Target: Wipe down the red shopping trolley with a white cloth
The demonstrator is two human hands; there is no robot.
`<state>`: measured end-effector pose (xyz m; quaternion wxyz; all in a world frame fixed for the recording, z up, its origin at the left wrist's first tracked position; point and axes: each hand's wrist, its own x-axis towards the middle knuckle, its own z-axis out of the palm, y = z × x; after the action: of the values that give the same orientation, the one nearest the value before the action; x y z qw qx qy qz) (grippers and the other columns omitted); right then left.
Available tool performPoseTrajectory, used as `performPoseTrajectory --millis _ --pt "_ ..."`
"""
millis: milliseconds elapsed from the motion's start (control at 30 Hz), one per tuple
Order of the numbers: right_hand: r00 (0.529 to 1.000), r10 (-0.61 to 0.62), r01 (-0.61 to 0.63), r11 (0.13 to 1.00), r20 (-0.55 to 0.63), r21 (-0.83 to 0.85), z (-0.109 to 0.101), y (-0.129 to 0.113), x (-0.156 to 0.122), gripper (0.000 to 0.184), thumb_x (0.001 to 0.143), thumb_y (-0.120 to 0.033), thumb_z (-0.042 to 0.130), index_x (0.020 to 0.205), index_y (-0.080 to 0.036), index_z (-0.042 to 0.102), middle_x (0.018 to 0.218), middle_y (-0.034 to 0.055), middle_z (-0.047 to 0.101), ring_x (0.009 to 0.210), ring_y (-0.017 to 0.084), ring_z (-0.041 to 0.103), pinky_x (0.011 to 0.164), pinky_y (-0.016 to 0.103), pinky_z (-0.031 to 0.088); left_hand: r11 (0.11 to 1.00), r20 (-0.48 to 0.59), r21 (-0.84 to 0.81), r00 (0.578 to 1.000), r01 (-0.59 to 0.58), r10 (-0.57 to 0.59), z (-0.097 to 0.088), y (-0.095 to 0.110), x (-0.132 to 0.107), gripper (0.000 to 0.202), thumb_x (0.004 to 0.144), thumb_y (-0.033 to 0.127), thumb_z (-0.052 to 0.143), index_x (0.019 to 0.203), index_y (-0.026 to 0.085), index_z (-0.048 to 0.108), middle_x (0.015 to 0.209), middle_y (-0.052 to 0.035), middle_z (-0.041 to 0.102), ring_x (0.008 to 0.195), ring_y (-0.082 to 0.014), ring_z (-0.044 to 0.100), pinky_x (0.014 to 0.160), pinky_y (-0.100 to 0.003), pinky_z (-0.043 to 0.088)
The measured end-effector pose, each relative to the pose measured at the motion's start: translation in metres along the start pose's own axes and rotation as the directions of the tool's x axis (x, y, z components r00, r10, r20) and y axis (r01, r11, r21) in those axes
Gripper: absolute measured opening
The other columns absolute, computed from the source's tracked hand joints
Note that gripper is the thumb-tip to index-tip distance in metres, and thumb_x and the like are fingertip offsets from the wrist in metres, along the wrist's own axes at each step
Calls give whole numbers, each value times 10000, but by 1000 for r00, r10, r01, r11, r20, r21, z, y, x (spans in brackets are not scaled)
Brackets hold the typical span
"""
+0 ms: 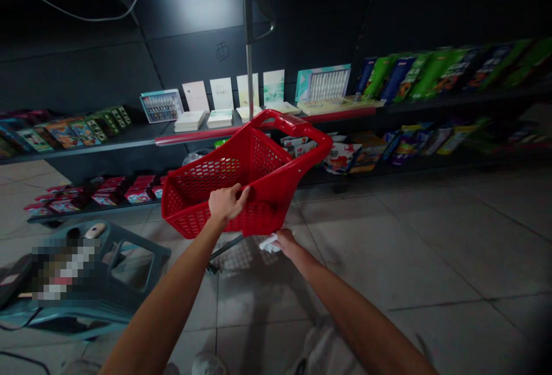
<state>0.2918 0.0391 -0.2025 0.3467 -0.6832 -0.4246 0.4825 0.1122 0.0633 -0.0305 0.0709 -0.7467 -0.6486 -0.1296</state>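
Some wiping looked unfinished, tbh: left grip held the red cart, right grip clutched white cloth.

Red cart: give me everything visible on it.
The red cart looks like glossy plastic, with perforated walls, a looped handle and, beneath, a grey metal-looking bar with a dark caster. It stands upright on floor tiles before shelves. The left hand rests on its near rim; the right hand, holding white cloth, is at its lower corner.
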Motion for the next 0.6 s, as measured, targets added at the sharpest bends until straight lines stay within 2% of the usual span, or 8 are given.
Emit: performPoseTrajectory --millis 100,167,267,367,433,467,533,600 --pt "995 46 -65 975 93 213 37 1 -10 112 868 -160 416 901 -195 517 854 73 716 887 180 735 743 261 579 1000 -1 8 1000 -7 7 -1 -2 -2 658 1000 686 229 914 247 712 869 -93 777 796 -242 703 673 -310 338" --pt "991 34 -74 947 133 313 54 -9 -16 118 894 -170 389 929 -215 492 910 59 720 908 162 734 772 267 588 1000 -3 4 1000 -14 14 -1 -2 -3 655 1003 681 227 913 248 711 874 -88 779 802 -238 704 672 -308 336" --pt "983 -21 -76 854 180 514 55 -36 -25 140 895 -210 410 995 -216 509 976 68 730 912 173 730 800 300 601 1000 -13 0 1000 -22 22 0 -4 -3 652 1008 671 229 909 250 717 858 -88 776 799 -243 704 665 -310 326" --pt "989 -79 -18 775 125 632 21 -65 -31 214 828 -261 466 998 -185 572 985 92 738 913 217 722 786 325 611 1000 -18 -2 1000 -7 7 2 -8 -2 643 1012 660 240 915 253 728 856 -87 774 796 -240 700 670 -305 326" --pt "994 -99 107 808 -46 580 -15 -78 -30 277 802 -330 466 969 -163 611 966 106 735 910 237 712 738 309 606 1000 -24 -8 1000 -2 2 3 -11 -2 643 1018 645 238 908 254 736 855 -87 774 800 -237 697 671 -300 324" --pt "981 -99 175 825 -167 537 -34 -82 -28 317 799 -372 459 963 -155 621 959 111 730 912 242 705 708 299 599 1000 -30 -13 1000 -2 2 3 -13 -2 647 1022 636 231 901 253 739 851 -86 773 798 -234 696 669 -298 321" --pt "911 -79 278 841 -404 463 -70 -86 -23 400 806 -438 432 989 -141 628 975 117 718 932 240 694 675 282 584 1000 -43 -19 999 -3 3 4 -17 -3 662 1030 619 212 882 253 743 838 -84 773 786 -227 695 660 -297 311" --pt "808 -66 370 830 -585 417 -99 -87 -19 468 830 -465 396 1053 -127 629 1033 125 709 974 232 688 716 288 582 1000 -60 -19 998 -4 3 5 -21 -5 679 1033 614 193 866 256 746 821 -81 773 773 -219 695 647 -299 299"
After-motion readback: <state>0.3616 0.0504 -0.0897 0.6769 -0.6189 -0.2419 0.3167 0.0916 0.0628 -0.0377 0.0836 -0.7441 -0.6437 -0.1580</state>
